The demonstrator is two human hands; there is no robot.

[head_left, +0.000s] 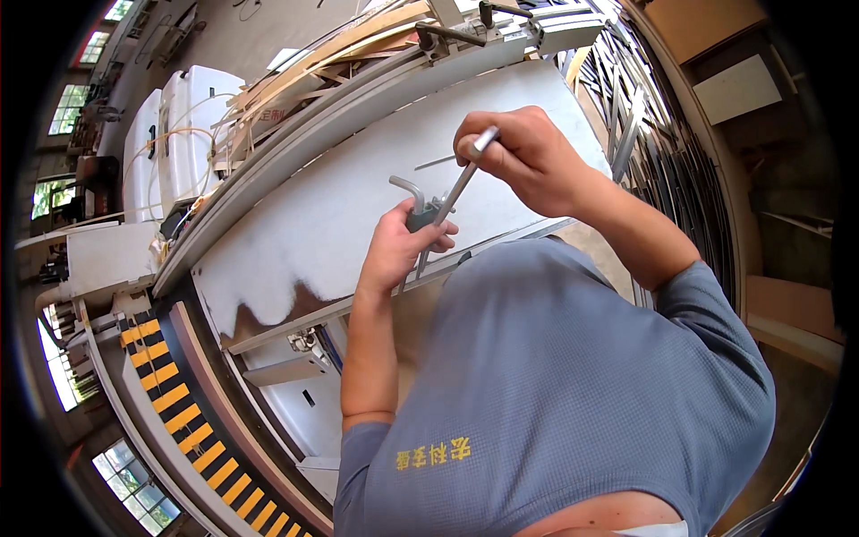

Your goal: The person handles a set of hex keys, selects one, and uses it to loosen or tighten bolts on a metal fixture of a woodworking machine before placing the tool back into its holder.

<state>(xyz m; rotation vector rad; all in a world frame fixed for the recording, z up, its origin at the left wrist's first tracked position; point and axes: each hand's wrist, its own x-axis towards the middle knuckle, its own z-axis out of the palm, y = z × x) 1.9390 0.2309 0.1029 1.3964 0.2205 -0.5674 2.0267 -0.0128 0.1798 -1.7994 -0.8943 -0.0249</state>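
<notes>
My left hand (395, 249) is closed around a dark holder (420, 217) with several hex keys in it. A thick bent hex key (407, 187) sticks up from the holder's far side, and thinner ends point down below my fingers. Higher and to the right, my right hand (535, 159) grips the short bent end of a long L-shaped hex key (462, 191). That key slants down to the holder, where its lower end lies against or in it; I cannot tell which. Both hands are above a white machine table (340, 170).
A long metal rail (295, 143) runs along the table's far side, with black clamp handles (452, 34) on it. Wood strips (335, 54) lie behind. Dark metal strips (667, 170) are piled at right. A yellow-and-black striped strip (201, 438) is at lower left.
</notes>
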